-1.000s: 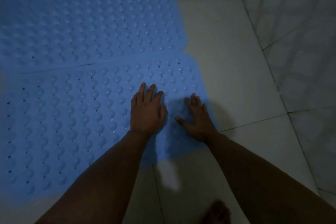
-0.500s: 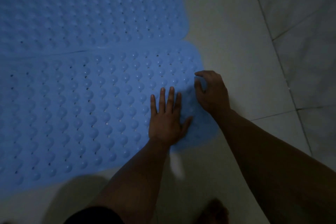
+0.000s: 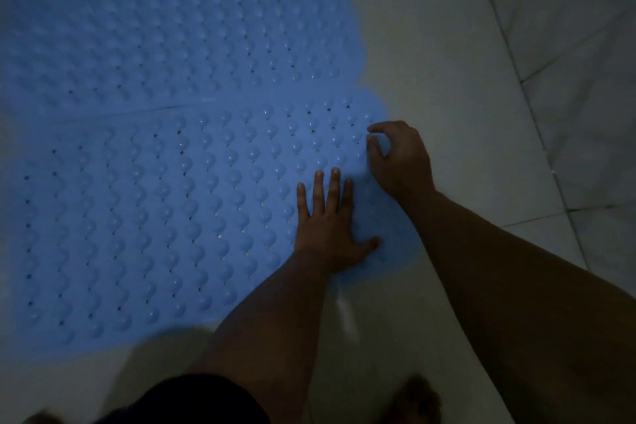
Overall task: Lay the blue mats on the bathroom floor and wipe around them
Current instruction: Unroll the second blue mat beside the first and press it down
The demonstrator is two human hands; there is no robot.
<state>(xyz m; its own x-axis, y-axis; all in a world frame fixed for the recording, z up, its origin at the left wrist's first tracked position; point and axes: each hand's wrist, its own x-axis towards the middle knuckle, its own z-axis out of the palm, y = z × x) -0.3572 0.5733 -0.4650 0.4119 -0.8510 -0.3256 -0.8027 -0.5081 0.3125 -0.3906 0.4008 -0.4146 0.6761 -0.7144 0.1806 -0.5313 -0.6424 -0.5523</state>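
Observation:
Two blue studded mats lie side by side on the pale tiled floor. The near mat point(image 3: 165, 217) fills the left and middle of the view, and the far mat point(image 3: 172, 27) lies beyond it across a thin seam. My left hand point(image 3: 330, 227) presses flat on the near mat's right part, fingers straight and spread. My right hand point(image 3: 401, 162) is at that mat's right edge, its curled fingers and thumb pinching the rim near the far right corner.
Bare pale floor tiles point(image 3: 447, 62) run along the right of the mats up to the tiled wall point(image 3: 585, 45) at the far right. My bare foot point(image 3: 416, 403) stands at the bottom, next to my dark shorts point(image 3: 192, 399).
My right hand went from lying flat on the mat to curling on its right edge farther up. My left hand slid slightly right and stays flat. The view shifted closer and left.

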